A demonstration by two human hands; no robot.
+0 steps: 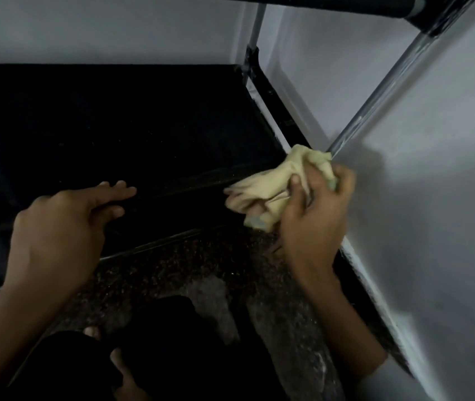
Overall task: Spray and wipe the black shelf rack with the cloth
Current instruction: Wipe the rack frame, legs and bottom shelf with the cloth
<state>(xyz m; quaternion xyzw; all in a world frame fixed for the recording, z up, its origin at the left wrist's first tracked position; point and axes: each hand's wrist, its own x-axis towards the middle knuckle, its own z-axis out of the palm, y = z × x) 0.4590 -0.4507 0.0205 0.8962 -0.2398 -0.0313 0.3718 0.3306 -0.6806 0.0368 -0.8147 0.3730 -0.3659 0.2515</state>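
Observation:
The black shelf rack (120, 123) fills the left and middle of the view, its low shelf dark and flat. My right hand (314, 224) is closed around a crumpled pale yellow cloth (265, 183), pressed against the shelf's front right corner beside a metal upright post (375, 108). My left hand (56, 227) rests on the shelf's front rail, fingers stretched forward and thumb underneath. No spray bottle is in view.
A white wall (433, 198) runs close along the right side and behind the rack. An upper shelf bar (346, 4) crosses the top. The speckled dark floor (230, 279) lies below, with my dark-clothed knees and bare feet (120, 357) at the bottom.

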